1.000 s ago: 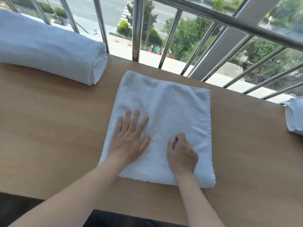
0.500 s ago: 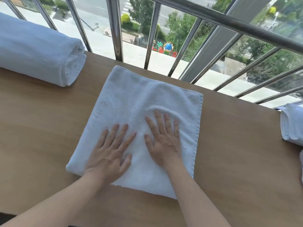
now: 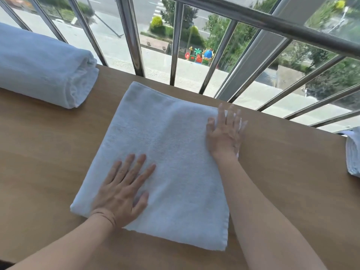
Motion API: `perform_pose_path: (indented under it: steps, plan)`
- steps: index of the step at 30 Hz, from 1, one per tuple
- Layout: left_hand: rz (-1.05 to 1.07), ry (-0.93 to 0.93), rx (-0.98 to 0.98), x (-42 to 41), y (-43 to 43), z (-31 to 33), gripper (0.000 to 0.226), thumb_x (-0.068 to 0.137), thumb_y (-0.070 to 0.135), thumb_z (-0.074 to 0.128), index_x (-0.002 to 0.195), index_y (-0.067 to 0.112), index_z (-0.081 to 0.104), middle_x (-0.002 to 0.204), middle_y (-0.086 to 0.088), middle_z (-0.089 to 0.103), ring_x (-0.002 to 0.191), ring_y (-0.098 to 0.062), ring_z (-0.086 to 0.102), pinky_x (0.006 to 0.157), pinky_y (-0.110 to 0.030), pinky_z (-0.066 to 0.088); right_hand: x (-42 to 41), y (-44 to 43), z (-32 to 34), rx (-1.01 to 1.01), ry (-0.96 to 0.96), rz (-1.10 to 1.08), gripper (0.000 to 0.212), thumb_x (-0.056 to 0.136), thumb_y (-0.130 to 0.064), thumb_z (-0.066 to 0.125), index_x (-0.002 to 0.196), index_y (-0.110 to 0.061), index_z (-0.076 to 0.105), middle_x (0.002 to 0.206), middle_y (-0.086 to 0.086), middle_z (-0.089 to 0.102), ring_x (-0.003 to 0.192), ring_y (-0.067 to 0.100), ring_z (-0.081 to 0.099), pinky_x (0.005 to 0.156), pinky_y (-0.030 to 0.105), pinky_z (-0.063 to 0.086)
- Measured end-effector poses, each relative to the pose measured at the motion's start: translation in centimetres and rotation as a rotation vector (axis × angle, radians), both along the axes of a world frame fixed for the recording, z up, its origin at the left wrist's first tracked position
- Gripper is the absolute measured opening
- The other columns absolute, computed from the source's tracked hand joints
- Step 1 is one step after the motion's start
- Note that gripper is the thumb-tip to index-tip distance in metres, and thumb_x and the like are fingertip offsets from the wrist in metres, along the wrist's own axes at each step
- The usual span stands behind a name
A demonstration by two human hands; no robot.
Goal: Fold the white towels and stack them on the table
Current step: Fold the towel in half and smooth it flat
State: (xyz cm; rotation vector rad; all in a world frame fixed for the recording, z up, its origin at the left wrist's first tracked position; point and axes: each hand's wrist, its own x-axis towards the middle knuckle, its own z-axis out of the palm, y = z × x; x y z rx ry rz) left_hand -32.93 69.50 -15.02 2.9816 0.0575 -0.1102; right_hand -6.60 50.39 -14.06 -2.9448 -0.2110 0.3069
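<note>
A folded white towel (image 3: 165, 145) lies flat in the middle of the wooden table (image 3: 292, 182). My left hand (image 3: 122, 190) rests palm down on the towel's near left part, fingers spread. My right hand (image 3: 226, 131) lies flat with spread fingers on the towel's far right corner, slightly blurred. Neither hand grips the cloth. A rolled white towel (image 3: 42, 69) lies at the table's far left. Part of another white towel (image 3: 353, 152) shows at the right edge of the view.
A metal railing (image 3: 134, 36) with upright bars runs along the table's far edge, just beyond the towel. Behind it is a drop to a street, trees and a playground. Bare wood lies on both sides of the flat towel.
My right hand has slid from the towel's middle out to its far right corner. My left hand stays pressed on the near left part. The view has shifted closer.
</note>
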Motion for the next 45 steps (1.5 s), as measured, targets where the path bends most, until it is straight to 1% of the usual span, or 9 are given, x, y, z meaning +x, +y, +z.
perform_pose_path:
  steps: [4, 8, 12, 15, 18, 22, 26, 36, 45]
  plan:
    - [0.001, 0.004, -0.036, 0.1, 0.0, 0.4, 0.07, 0.091, 0.045, 0.039, 0.158, 0.027, 0.028, 0.168, -0.002, 0.018, 0.154, -0.027, 0.016, 0.122, -0.054, 0.017, -11.7, 2.7, 0.8, 0.205, -0.075, 0.137, 0.062, 0.104, -0.043, 0.026, 0.161, -0.03, 0.007, 0.169, -0.001, -0.004, 0.155, 0.02, -0.011, 0.123, 0.048, -0.012]
    - [-0.001, 0.015, -0.055, -0.1, 0.1, 0.1, 0.069, 0.092, 0.045, 0.036, 0.158, 0.026, 0.029, 0.167, -0.003, 0.02, 0.154, -0.027, 0.015, 0.122, -0.054, 0.018, -21.2, 1.3, -0.6, 0.097, -0.062, 0.223, 0.063, 0.103, -0.05, 0.027, 0.161, -0.036, 0.006, 0.17, -0.001, -0.002, 0.156, 0.021, -0.005, 0.122, 0.049, -0.004]
    - [-0.005, 0.04, -0.069, 0.1, 0.0, 0.2, 0.069, 0.094, 0.049, 0.031, 0.16, 0.029, 0.022, 0.168, -0.002, 0.016, 0.155, -0.026, 0.01, 0.123, -0.052, 0.015, -19.8, -4.9, -0.7, -0.078, 0.021, -0.064, 0.064, 0.098, -0.062, 0.001, 0.155, -0.041, -0.018, 0.166, -0.007, -0.023, 0.153, 0.018, -0.018, 0.122, 0.046, -0.013]
    - [0.0, 0.07, -0.081, 0.0, -0.1, 0.5, 0.066, 0.097, 0.049, 0.022, 0.16, 0.032, 0.011, 0.168, 0.0, 0.005, 0.155, -0.024, 0.0, 0.125, -0.05, 0.005, -19.6, -5.2, 0.1, -0.109, 0.03, -0.311, 0.064, 0.102, -0.052, 0.003, 0.159, -0.026, -0.011, 0.168, 0.003, -0.011, 0.155, 0.025, -0.011, 0.122, 0.051, -0.011]
    - [-0.058, 0.062, -0.182, -0.5, 0.3, 0.7, 0.059, 0.102, 0.041, 0.018, 0.159, 0.029, 0.013, 0.167, 0.002, 0.007, 0.155, -0.024, 0.0, 0.125, -0.047, -0.001, -21.6, 0.4, 0.9, 0.057, -0.116, -0.168, 0.061, 0.105, -0.039, 0.011, 0.161, -0.017, 0.002, 0.168, 0.003, -0.005, 0.155, 0.022, -0.007, 0.124, 0.046, -0.009]
    - [-0.295, -0.033, -0.185, -1.0, 2.3, 0.3, 0.052, 0.103, 0.028, 0.03, 0.153, 0.018, 0.038, 0.162, -0.003, 0.029, 0.151, -0.029, 0.025, 0.122, -0.05, 0.02, -23.7, 6.5, -0.1, 0.136, -0.007, -0.144, 0.062, 0.104, -0.045, 0.01, 0.161, -0.025, -0.001, 0.168, -0.003, -0.009, 0.154, 0.015, -0.015, 0.123, 0.045, -0.013]
    - [-0.394, 0.035, -0.108, 1.8, 4.6, -0.1, 0.056, 0.106, 0.039, 0.024, 0.16, 0.028, 0.016, 0.168, 0.008, 0.008, 0.156, -0.019, 0.002, 0.126, -0.046, 0.005, -23.6, 7.2, -1.0, 0.014, -0.054, -0.165, 0.067, 0.101, -0.051, 0.02, 0.161, -0.025, 0.006, 0.168, -0.001, -0.002, 0.155, 0.02, -0.007, 0.124, 0.051, -0.005]
    - [-0.108, 0.078, -0.037, 16.7, 7.2, -0.3, 0.083, 0.092, 0.074, 0.013, 0.16, 0.033, -0.006, 0.167, 0.009, -0.013, 0.153, -0.016, -0.019, 0.122, -0.048, -0.014, -23.4, 7.2, -1.5, -0.003, -0.162, -0.152, 0.074, 0.093, -0.052, 0.035, 0.16, -0.024, 0.021, 0.168, 0.003, 0.014, 0.155, 0.025, 0.008, 0.123, 0.057, 0.006]
    - [0.023, 0.029, -0.063, 22.4, 7.8, 0.4, 0.075, 0.098, 0.062, 0.017, 0.161, 0.026, -0.003, 0.17, -0.002, -0.004, 0.155, -0.023, -0.01, 0.124, -0.045, -0.009, -23.0, 7.0, -2.0, 0.023, -0.216, -0.156, 0.075, 0.091, -0.049, 0.039, 0.16, -0.021, 0.024, 0.168, 0.002, 0.016, 0.155, 0.025, 0.012, 0.123, 0.057, 0.008]
